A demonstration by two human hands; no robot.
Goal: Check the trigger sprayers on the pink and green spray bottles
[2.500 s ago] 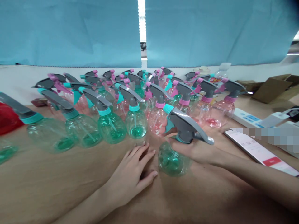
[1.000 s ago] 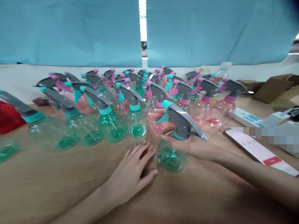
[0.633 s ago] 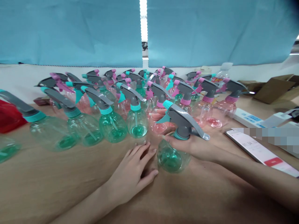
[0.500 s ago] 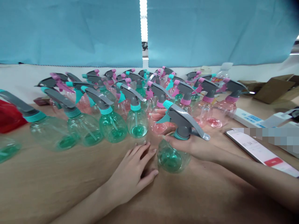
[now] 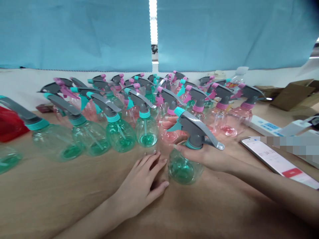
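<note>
A green spray bottle (image 5: 183,171) with a grey head and turquoise nozzle stands upright on the table. My right hand (image 5: 199,154) is wrapped round its neck, the thumb in front and the fingertips showing behind the turquoise trigger. Just left of that bottle, my left hand (image 5: 143,182) lies on the wooden table (image 5: 82,196) with its fingers apart and nothing in it. Beyond my left hand stands a row of green spray bottles, the closest being a small one (image 5: 146,131) with a turquoise collar. Pink-collared spray bottles (image 5: 240,114) crowd behind them.
To the right lie a phone (image 5: 279,162) with a lit screen and a white power strip (image 5: 265,124) with a plug. An open cardboard box (image 5: 291,94) sits at the back right. Something red (image 5: 11,124) is at the left edge. A blue curtain (image 5: 74,33) hangs behind.
</note>
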